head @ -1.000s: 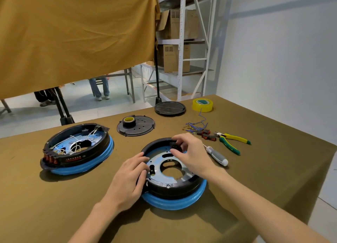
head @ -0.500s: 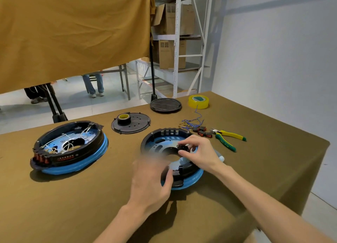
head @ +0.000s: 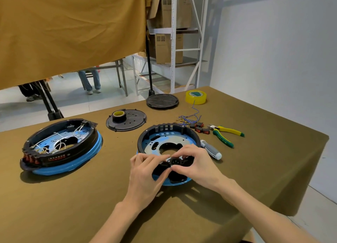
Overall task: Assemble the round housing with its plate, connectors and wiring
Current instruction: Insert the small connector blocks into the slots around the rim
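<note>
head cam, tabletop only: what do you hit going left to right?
Wired housing → perforated black disc → round housing being worked on, both hands at its near rim → screwdriver → yellow-green pliers.

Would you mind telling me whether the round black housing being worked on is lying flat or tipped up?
Tipped up. The round black housing with the blue ring has its far rim raised toward the camera, showing the metal plate inside; both hands hold its near edge.
</note>
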A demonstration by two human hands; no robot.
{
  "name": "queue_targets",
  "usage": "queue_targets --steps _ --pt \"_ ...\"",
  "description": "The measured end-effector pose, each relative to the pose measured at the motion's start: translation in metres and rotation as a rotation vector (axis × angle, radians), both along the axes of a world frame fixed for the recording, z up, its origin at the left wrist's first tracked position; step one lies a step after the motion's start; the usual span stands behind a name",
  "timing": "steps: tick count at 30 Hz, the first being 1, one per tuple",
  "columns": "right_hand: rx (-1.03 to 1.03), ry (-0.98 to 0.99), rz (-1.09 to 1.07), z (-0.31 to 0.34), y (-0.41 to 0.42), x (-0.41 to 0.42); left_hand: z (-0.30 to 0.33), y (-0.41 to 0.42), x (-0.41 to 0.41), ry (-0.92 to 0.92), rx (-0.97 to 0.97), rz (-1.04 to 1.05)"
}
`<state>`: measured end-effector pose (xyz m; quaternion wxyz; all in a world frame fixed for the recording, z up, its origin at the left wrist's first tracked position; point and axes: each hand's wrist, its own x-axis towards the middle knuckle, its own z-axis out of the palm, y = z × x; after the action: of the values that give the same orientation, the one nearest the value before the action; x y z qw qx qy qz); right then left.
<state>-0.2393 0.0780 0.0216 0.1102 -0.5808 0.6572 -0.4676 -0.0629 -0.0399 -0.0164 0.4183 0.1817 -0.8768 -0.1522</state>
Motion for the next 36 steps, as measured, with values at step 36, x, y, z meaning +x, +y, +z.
queue_targets --steps 36 --pt "-0.019 0.013 0.009 -0.0054 -0.0022 -0.0046 -0.006 0.0023 0.0011 0.054 0.017 -0.009"
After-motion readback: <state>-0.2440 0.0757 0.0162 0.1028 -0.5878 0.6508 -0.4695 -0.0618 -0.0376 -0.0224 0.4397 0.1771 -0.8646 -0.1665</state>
